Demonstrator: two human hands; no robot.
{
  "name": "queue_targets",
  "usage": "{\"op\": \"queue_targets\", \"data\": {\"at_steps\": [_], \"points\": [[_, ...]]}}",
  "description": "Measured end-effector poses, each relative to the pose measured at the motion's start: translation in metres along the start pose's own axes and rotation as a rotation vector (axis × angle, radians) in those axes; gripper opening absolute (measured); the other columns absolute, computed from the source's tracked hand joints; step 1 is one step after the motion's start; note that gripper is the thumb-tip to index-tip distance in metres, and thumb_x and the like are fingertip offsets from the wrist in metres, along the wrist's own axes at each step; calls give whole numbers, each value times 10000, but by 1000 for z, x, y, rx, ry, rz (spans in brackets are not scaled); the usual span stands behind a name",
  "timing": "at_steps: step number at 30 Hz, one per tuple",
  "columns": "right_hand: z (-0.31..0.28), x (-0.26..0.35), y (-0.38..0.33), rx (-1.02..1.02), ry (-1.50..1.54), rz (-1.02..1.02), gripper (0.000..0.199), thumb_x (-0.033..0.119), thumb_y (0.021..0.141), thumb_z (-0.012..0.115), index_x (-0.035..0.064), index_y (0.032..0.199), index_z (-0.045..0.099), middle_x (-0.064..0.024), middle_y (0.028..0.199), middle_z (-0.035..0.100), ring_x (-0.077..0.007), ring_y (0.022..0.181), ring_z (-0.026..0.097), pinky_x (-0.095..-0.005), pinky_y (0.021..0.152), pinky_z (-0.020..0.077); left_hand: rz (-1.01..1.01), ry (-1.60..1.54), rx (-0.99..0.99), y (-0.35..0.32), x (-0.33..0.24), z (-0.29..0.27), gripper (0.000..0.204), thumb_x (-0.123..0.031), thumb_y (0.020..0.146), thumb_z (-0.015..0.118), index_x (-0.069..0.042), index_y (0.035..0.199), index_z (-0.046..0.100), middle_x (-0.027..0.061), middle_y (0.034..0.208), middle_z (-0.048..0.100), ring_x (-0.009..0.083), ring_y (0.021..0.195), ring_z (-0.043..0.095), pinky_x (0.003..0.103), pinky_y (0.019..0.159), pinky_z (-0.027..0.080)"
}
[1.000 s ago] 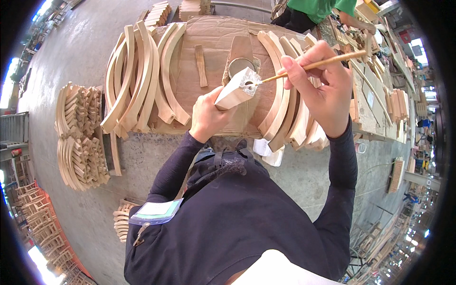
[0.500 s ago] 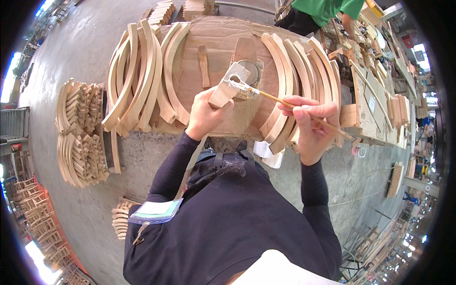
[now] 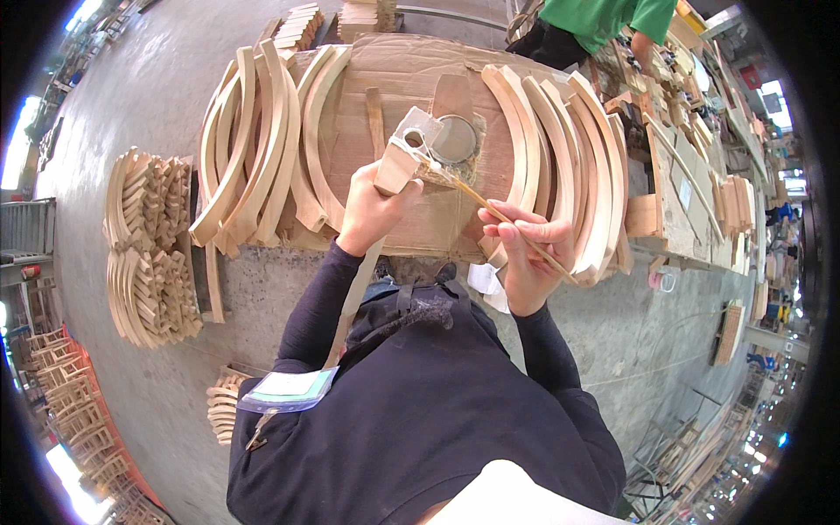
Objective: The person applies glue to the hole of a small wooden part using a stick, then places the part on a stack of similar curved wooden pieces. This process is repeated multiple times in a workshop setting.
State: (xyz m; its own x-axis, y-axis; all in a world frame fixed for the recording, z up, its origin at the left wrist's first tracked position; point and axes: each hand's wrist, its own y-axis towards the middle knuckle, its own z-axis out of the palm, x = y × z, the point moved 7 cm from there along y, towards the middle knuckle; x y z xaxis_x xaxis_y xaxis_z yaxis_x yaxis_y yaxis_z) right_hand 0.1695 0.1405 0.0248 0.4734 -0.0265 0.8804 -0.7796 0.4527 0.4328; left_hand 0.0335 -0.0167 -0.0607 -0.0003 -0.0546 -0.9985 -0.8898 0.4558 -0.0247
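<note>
My left hand (image 3: pixel 369 208) is closed around a short wooden block (image 3: pixel 398 169). Its upper end has a round hole, with white glue around the mouth. Pinched in my right hand (image 3: pixel 535 254) is a thin wooden stick brush (image 3: pixel 477 198), whose glue-coated tip touches or nearly touches the side of the block by the hole. Just beyond the block, a round pot (image 3: pixel 455 138) stands on the cardboard-covered table (image 3: pixel 411 66). A flat wooden piece (image 3: pixel 452 94) lies behind the pot, and a narrow wooden strip (image 3: pixel 374 114) lies to the left, partly hidden by the block.
Curved wooden parts lie in a left group (image 3: pixel 254 149) and a right group (image 3: pixel 534 122) on the table. Stacked wooden pieces (image 3: pixel 149 249) stand on the floor at left. A person in a green top (image 3: pixel 595 26) works at the far right, near a cluttered bench (image 3: pixel 687 192).
The block has moved slightly left and is tilted differently, uncovering more of the pot. My right hand has moved left and a little down with the brush, its tip now lower on the block.
</note>
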Motion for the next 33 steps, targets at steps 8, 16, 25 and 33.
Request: {"op": "queue_targets", "data": {"at_steps": [8,16,25,33], "points": [[-10,5,16,-78,18,-37,172,-44,874,605,38,908,457,-305,1021,633,-283,887,685,-304,704,582,-49,-4,43,-1,0,6,135,-106,773,655,14,814,607,-22,673,567,47,627,505,245,560,422],[-2,-9,27,-10,-14,-37,189,-82,852,609,39,902,472,-287,1052,631,-292,936,672,-326,752,578,-20,20,46,-3,-3,9,141,-108,775,648,15,833,615,-14,691,581,54,652,524,248,586,439],[-8,-1,26,121,-67,-115,216,-135,797,637,61,812,546,-227,1068,653,-279,976,666,-347,814,566,-35,19,54,0,-3,13,143,-109,776,643,16,838,614,-14,691,582,51,646,519,248,583,440],[-20,12,22,129,-173,-155,221,-117,796,654,78,795,548,-209,1002,681,-265,957,677,-336,782,574,-24,27,74,5,-7,21,141,-104,777,643,19,837,609,-21,673,573,43,621,513,239,559,433]]}}
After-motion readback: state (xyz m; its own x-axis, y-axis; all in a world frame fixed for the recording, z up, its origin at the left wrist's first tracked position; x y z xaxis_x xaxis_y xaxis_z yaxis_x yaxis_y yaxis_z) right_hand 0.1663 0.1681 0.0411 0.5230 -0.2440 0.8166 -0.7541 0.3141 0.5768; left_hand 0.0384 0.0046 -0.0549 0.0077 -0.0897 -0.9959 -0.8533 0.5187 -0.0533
